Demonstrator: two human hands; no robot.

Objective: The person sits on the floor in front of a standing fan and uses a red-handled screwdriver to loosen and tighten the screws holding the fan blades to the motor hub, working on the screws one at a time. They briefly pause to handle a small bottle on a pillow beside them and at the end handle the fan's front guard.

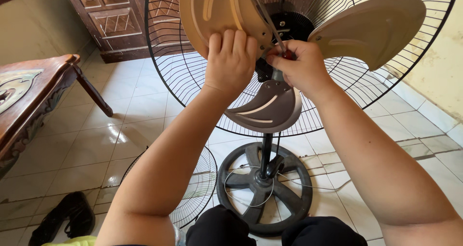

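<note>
— Hub? 
— Concealed: the left hand [230, 58] and right hand [300, 65] cover the blade centre, and what the right fingers pinch cannot be identified.

— Blades? 
— The upper left blade [217, 12] runs off the top edge.

— Floor level? 
— The loose front grille [195, 190] is partly hidden behind the left forearm. The wooden table [29, 89] is cut by the left edge.

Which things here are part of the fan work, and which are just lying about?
In hand:
left hand on a beige fan blade
right hand pinching a small red-tipped tool at the hub
black wire rear guard
round black stand base

Lying about:
detached wire front guard on the floor
black shoe
carved wooden table
</note>
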